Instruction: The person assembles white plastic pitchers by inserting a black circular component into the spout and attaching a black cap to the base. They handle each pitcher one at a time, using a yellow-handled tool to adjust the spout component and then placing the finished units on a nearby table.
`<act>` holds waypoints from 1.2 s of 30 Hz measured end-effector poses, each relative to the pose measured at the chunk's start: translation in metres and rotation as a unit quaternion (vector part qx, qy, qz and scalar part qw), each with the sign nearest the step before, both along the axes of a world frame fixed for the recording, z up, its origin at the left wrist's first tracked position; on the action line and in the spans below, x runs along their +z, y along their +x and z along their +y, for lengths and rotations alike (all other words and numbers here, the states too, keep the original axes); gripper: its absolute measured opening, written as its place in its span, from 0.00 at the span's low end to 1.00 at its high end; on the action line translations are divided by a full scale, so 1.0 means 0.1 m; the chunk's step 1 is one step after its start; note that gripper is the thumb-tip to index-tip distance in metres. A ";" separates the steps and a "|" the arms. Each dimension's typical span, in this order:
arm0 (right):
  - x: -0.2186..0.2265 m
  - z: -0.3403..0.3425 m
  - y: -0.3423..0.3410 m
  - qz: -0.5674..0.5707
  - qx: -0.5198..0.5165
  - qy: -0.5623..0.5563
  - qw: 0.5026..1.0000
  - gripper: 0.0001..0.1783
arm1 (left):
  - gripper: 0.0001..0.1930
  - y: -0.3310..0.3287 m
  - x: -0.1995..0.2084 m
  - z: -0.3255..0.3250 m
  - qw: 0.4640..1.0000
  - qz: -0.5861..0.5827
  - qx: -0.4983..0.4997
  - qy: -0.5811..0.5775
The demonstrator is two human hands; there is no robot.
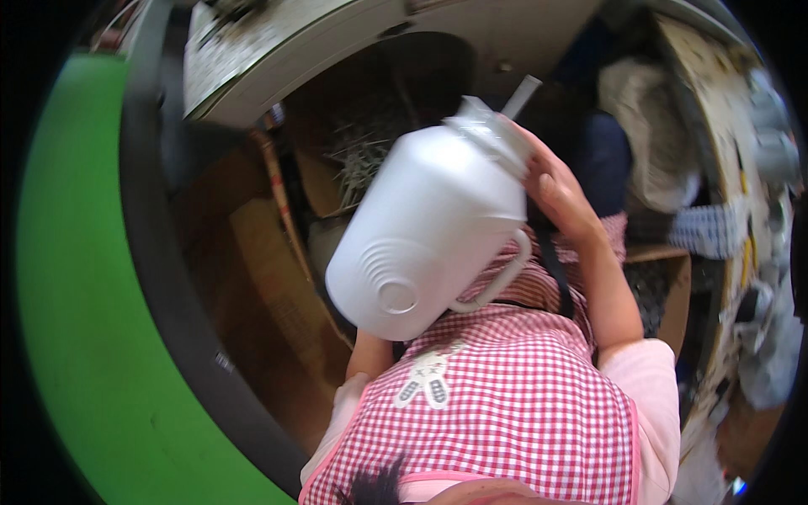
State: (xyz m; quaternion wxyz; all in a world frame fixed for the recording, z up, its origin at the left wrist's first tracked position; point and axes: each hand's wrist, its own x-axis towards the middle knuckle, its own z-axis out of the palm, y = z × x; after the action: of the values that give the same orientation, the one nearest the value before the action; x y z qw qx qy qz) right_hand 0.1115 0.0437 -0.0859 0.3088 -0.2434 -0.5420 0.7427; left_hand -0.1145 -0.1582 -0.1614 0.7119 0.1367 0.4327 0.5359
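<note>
A large white plastic jug (412,227) with a side handle (505,273) is tilted in front of me, its neck toward the upper right. At the neck, a clear plastic piece (492,139) with a short strip sticking out is blurred; I cannot tell what it is. My right hand (560,185) is closed around this neck end from the right, with its fingertips partly hidden. Of my left arm only the forearm (368,353) shows below the jug. My left hand itself is hidden behind the jug's body.
To the left runs a green surface (76,278) with a dark edge. Cardboard (278,278) and a box of thin clear plastic scraps (362,156) lie beyond the jug. A machine body (311,50) stands ahead; a cluttered wooden bench (715,109) is on the right.
</note>
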 end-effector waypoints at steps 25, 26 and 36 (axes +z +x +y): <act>-0.15 2.08 4.98 -0.742 -0.283 0.421 0.438 0.19 | 0.22 0.61 1.71 1.09 0.823 0.510 -0.035 0.246; -0.23 2.25 5.18 -0.760 -0.236 0.432 0.424 0.18 | 0.22 0.58 1.68 1.08 0.821 0.515 -0.028 0.243; 0.62 1.67 2.93 0.064 -0.207 -0.243 0.946 0.19 | 0.25 -0.07 2.03 1.30 0.640 0.626 -0.081 0.438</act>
State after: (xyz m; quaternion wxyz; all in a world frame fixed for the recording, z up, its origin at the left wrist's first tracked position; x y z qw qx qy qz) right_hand 0.4047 0.2103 -0.0243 0.4215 -0.3700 -0.2620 0.7853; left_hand -0.1213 -0.0279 0.0413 0.1679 0.7703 0.4765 0.3891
